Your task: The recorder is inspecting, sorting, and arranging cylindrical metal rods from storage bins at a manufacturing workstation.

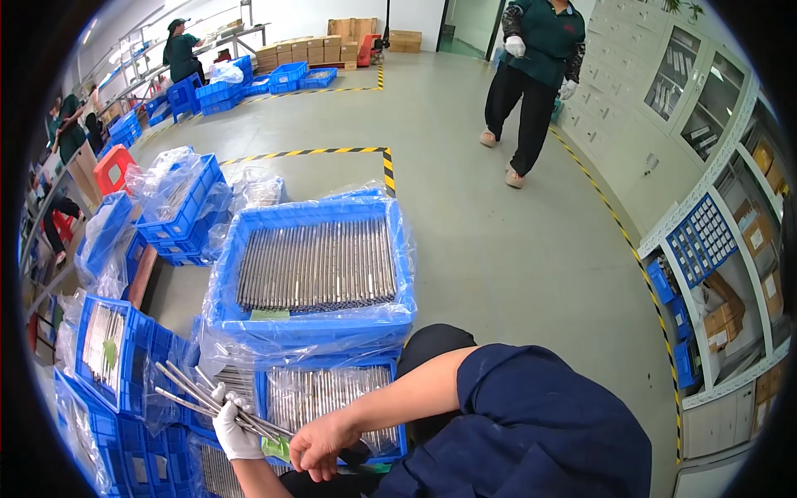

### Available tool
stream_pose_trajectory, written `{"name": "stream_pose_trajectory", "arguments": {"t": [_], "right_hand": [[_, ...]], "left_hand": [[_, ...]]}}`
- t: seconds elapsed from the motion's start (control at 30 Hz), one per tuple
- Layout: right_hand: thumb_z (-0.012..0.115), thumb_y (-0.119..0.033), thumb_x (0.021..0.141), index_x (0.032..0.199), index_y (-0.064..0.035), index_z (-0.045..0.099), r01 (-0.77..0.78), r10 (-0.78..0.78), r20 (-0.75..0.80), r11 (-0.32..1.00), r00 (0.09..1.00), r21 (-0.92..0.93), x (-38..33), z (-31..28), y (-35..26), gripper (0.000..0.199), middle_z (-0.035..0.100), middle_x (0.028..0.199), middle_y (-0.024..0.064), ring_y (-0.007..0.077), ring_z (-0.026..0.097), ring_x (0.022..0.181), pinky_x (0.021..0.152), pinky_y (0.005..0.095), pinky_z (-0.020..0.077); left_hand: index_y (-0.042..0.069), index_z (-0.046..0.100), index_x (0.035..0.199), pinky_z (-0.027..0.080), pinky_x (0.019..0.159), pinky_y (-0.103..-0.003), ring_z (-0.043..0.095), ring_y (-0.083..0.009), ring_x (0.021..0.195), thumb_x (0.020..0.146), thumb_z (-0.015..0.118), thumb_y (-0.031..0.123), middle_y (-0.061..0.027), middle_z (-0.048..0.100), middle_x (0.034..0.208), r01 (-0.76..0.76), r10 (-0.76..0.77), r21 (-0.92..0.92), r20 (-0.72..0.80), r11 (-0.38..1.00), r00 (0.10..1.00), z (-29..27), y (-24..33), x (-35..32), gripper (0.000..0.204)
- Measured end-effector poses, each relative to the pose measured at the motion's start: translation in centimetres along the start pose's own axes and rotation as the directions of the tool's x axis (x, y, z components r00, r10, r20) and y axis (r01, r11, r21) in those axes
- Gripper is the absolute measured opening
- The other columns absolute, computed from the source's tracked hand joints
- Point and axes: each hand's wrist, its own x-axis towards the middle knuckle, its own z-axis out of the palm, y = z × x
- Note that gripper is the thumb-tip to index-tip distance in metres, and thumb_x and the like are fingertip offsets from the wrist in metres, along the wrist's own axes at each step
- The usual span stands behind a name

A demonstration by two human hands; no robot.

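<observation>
My left hand (237,430), in a white glove, is closed around a loose bundle of thin metal rods (193,393). The rods fan out toward the upper left, and their lower ends reach toward my right hand. My bare right hand (320,443) is beside those ends with its fingers curled; whatever they pinch, if anything, is hidden. Below the rod ends is a green label (276,448). Under my right forearm, a blue crate (262,390) holds plastic-covered metal rods. Just beyond it, a larger plastic-lined blue crate (315,325) holds a neat row of similar rods (320,261).
Blue crates (124,407) with rods and plastic film crowd the left side. More stacked crates (184,212) stand farther off near a red stool (114,168). A person in white gloves (535,70) is on the floor ahead. Cabinets (639,124) and shelving (722,257) line the right.
</observation>
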Motion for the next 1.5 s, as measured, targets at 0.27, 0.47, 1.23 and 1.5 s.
{"name": "stream_pose_trajectory", "arguments": {"t": [0.27,0.47,1.23,1.5], "right_hand": [[0.046,-0.017,0.085,0.095,-0.0063,0.051,0.370,-0.555,-0.504,0.826,0.661,-0.425,-1.2,-5.5,-5.0,0.015,0.047,0.058,-0.0020,0.0054,0.043,0.049,0.045,0.0200,0.0363],[0.044,-0.017,0.087,0.110,-0.0045,0.048,0.627,-0.646,-0.602,0.724,0.470,-0.287,-3.8,-7.8,-7.7,0.026,0.052,0.073,0.0003,0.0053,0.045,0.061,0.055,0.0182,0.0391],[0.043,-0.012,0.086,0.102,-0.0002,0.048,0.054,-0.929,-0.366,0.369,0.046,-0.928,-2.2,-3.3,-6.4,0.021,0.057,0.090,0.0157,0.0268,0.056,0.086,0.071,0.0328,0.0436],[0.044,-0.013,0.085,0.101,0.0001,0.050,0.012,-0.936,-0.347,0.348,0.064,-0.937,-2.5,-4.0,-6.9,0.021,0.058,0.086,0.0138,0.0218,0.057,0.079,0.066,0.0302,0.0445]], "left_hand": [[0.004,0.048,0.109,0.034,0.036,-0.020,0.041,-0.0076,0.044,0.082,0.051,0.033,0.0007,0.045,0.066,0.100,-0.169,0.395,0.144,0.913,0.975,2.2,-1.0,-2.0,0.040],[0.001,0.056,0.096,0.031,0.038,-0.018,0.040,-0.0067,0.041,0.084,0.048,0.030,0.0006,0.048,0.058,0.149,-0.319,0.584,0.199,0.798,0.927,3.0,-2.2,-3.4,0.033],[0.000,0.057,0.089,0.031,0.038,-0.018,0.040,-0.0056,0.042,0.084,0.048,0.020,0.0011,0.047,0.055,0.077,-0.226,0.568,0.196,0.819,0.954,3.8,-3.2,-4.6,0.023],[-0.001,0.057,0.089,0.033,0.037,-0.020,0.039,-0.0075,0.039,0.085,0.046,0.020,-0.0003,0.046,0.053,0.089,-0.223,0.514,0.205,0.853,0.953,4.0,-3.4,-4.7,0.023]]}}
